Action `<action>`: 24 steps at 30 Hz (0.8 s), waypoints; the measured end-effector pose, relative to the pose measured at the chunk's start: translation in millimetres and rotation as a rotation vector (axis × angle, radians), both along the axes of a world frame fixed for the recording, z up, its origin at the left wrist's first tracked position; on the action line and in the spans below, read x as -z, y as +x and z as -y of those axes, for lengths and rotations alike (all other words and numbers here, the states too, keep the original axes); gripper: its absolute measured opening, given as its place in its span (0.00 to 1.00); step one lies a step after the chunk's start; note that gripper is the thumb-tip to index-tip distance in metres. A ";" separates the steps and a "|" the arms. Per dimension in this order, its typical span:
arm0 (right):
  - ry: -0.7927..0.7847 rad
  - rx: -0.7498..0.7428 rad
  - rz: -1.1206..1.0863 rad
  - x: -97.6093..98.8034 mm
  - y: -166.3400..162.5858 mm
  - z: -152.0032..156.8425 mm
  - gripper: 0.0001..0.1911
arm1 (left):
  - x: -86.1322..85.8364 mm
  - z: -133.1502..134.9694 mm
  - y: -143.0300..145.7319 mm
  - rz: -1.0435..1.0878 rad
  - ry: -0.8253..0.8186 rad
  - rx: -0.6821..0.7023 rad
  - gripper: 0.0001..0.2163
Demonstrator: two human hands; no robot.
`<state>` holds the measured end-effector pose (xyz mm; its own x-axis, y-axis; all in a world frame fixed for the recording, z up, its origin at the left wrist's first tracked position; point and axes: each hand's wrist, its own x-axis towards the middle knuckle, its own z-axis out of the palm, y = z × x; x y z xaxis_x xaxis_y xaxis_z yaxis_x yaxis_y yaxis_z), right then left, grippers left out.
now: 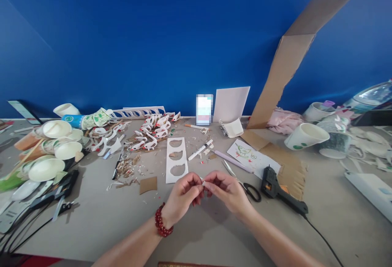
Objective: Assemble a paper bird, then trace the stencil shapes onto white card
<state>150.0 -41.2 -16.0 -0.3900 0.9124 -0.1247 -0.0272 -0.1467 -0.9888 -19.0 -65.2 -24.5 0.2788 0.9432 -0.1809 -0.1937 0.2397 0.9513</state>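
My left hand (183, 195) and my right hand (227, 190) meet over the grey table (101, 222), fingertips pinched together on a small white piece (203, 182) between them. A red bead bracelet (161, 221) circles my left wrist. Just behind the hands lies a white strip with round cut-outs (177, 159). Scissors (245, 185) and a black glue gun (280, 191) lie right of my right hand. What the small piece is I cannot make out.
Paper cups (52, 148) pile up at the left, white cut-out shapes (153, 130) behind. A marker (200, 150), a purple pen (232, 161), a drawing (251, 156), a cardboard sheet (290, 63) leaning on the blue wall, and cups (304, 135) at right.
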 end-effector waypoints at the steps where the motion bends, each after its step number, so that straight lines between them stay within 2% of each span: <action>1: -0.008 -0.005 -0.008 0.0 -0.4 0.3 0.15 | -0.3 -0.1 0.0 0.005 -0.010 -0.004 0.09; 9: -0.023 0.007 -0.031 3.1 -0.9 0.9 0.15 | -1.2 -1.9 0.0 0.060 -0.119 -0.019 0.08; 24: 0.017 0.084 -0.006 10.3 -2.6 3.0 0.11 | 0.0 -3.7 0.8 0.055 -0.135 -0.045 0.06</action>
